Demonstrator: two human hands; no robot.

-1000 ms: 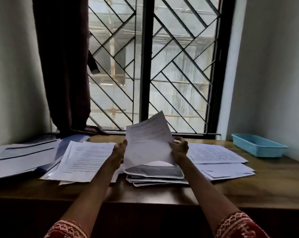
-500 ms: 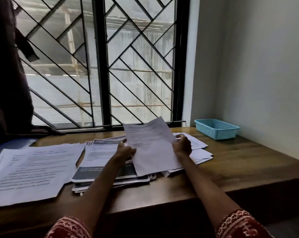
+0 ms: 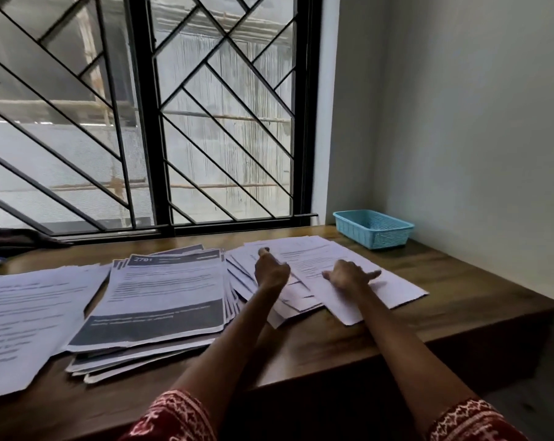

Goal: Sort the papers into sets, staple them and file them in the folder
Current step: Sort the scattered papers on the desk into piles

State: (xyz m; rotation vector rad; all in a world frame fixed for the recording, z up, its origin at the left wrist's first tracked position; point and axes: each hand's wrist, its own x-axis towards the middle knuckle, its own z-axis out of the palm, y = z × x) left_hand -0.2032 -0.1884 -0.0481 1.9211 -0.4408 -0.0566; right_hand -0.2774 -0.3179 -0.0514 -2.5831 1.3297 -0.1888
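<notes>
Wooden worktop [image 3: 444,275]: carries three groups of papers under a barred window; the landmark for places below is the blue basket [image 3: 373,228] at its far right corner.
Right pile [image 3: 304,259]: loose white sheets fanned unevenly, nearest the basket, just left of it and nearer the person.
Top sheet [image 3: 374,291]: lies flat on that pile, its near corner jutting toward the worktop's front edge.
Left hand [image 3: 271,272]: rests on the pile's left part, fingers curled with one pointing away; whether it pinches a sheet I cannot tell.
Right hand [image 3: 349,275]: lies on the top sheet, fingers spread and fairly straight, pressing rather than gripping.
Middle pile [image 3: 161,297]: sheets with dark bands at head and foot, further left of the basket, beside the right pile.
Left sheets [image 3: 24,319]: white pages, farthest from the basket.
Step in hand: sorting, it seems; a sheet is being laid on its set.
Stapler and folder: neither can be made out.
Next move: probably lifting both hands clear and taking another unsorted sheet, or squaring the fanned edges before stapling.
</notes>
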